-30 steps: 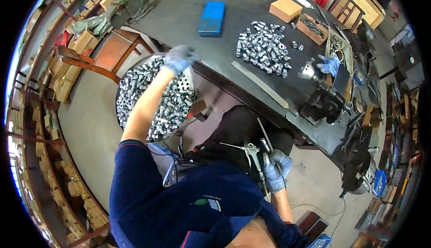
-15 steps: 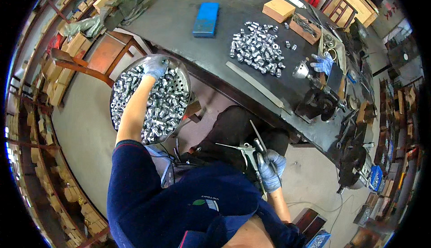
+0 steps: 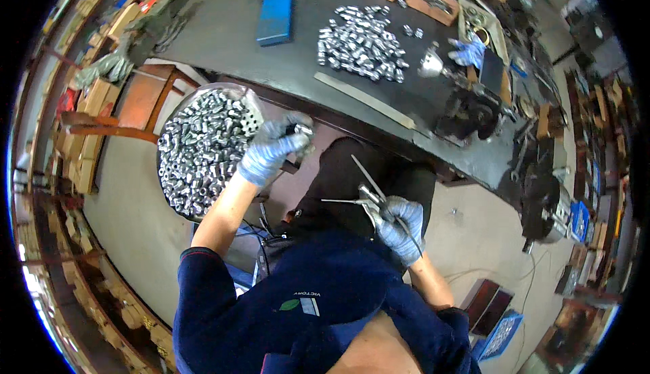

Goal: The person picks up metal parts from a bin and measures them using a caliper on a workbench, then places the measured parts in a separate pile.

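Apparently picking step: my left hand [image 3: 269, 148] pinches metal fitting [image 3: 303, 130], clear of perforated tray [image 3: 252, 111]. My right hand [image 3: 402, 227] clamped on slim metal rod [image 3: 365, 173], air blow gun [image 3: 370, 210] alongside. Next move, I judge, calls for steady pinch.

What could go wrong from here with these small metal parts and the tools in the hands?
The left hand holds a metal fitting at its fingertips, beside the pan; it might slip and drop to the floor.
The right hand holds a thin rod together with an air gun; the rod's exposed end could poke the other hand.
Fittings heaped near the pan's rim may roll off.
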